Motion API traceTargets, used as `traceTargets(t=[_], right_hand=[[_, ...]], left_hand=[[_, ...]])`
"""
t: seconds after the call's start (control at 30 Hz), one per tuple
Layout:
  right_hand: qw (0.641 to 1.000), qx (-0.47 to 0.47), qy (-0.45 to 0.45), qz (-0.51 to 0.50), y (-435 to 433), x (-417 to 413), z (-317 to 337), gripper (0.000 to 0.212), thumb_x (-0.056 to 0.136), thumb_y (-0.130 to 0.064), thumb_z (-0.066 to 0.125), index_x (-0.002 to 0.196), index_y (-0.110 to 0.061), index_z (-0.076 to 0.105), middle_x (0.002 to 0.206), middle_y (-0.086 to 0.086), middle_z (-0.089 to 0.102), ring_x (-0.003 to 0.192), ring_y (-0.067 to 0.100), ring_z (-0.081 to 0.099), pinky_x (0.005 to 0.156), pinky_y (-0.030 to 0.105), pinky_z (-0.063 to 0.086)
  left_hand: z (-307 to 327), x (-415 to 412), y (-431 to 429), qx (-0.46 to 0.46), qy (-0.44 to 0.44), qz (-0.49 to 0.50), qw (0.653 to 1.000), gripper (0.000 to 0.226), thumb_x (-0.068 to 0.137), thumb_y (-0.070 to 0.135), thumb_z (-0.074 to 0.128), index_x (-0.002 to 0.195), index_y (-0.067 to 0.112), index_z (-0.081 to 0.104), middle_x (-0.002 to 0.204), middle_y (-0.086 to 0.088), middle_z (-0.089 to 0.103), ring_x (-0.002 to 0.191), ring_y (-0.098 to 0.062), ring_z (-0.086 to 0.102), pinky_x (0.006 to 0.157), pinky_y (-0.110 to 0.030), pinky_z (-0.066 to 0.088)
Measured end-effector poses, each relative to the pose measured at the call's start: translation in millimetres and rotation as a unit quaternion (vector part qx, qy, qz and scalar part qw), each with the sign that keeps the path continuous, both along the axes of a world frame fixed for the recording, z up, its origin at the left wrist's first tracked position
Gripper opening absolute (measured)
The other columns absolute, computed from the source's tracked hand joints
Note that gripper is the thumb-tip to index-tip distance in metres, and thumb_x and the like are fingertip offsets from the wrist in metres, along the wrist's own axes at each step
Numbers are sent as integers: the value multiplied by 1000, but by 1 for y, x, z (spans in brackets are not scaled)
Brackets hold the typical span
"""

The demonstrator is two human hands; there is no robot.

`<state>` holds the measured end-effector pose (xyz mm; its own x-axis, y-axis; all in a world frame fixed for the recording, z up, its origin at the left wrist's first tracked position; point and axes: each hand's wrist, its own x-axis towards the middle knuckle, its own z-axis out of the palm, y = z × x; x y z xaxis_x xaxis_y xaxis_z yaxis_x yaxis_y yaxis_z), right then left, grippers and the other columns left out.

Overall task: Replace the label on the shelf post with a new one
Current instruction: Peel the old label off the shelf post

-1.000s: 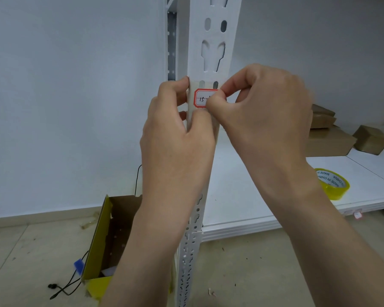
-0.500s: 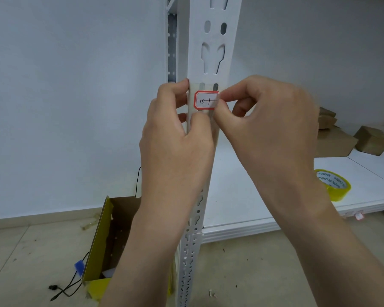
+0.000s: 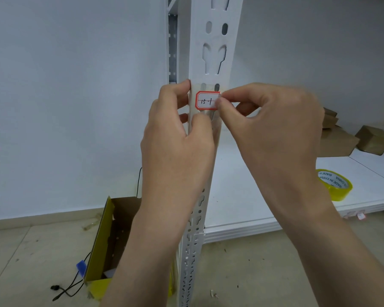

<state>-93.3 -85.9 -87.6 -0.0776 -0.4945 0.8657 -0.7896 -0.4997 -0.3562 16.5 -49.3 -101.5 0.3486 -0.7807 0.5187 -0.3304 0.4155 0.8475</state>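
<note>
The left hand grips the shelf post; the right hand pinches the label at its 3 o'clock edge (probably peeling): pull slowly, flat, toward 9 o'clock.

Yellow tape roll on white shelf board, brown boxes behind, open carton on floor, black cable

Storeroom: slotted shelf post, cardboard boxes.

The label sits on the shelf post between left hand and right hand — box on the floor leftward, tape roll on the shelf rightward.
</note>
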Motion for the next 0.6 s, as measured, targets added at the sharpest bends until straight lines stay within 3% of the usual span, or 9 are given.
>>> traceTargets(t=[0.23, 0.4, 0.6], right_hand=[[1000, -1, -6, -17, -6, 3, 4, 18, 87, -44, 69, 87, -31, 80, 76, -9, 76, 71, 21, 69, 62, 35, 55], [1000, 7, 1, -12, -6, 6, 6, 19, 88, -45, 67, 89, -30, 80, 79, -10, 76, 73, 17, 70, 67, 33, 57], [1000, 8, 5, -9, -5, 4, 9, 20, 88, -46, 69, 89, -29, 78, 69, -14, 64, 63, 6, 57, 60, 18, 36]], left_hand=[[0, 1, -1, -1, -1, 1, 1000, 37, 100, 23, 53, 134, 36, 50, 128, 20, 59, 108, -5, 63, 81, -14, 52], [-1, 1, -1, -5, -3, 2, 1000, 35, 100, 25, 54, 133, 37, 50, 127, 21, 59, 107, -3, 62, 82, -15, 51], [-1, 1, -1, -2, -7, 2, 1000, 36, 101, 26, 54, 135, 37, 49, 128, 20, 58, 108, -3, 62, 83, -15, 52]])
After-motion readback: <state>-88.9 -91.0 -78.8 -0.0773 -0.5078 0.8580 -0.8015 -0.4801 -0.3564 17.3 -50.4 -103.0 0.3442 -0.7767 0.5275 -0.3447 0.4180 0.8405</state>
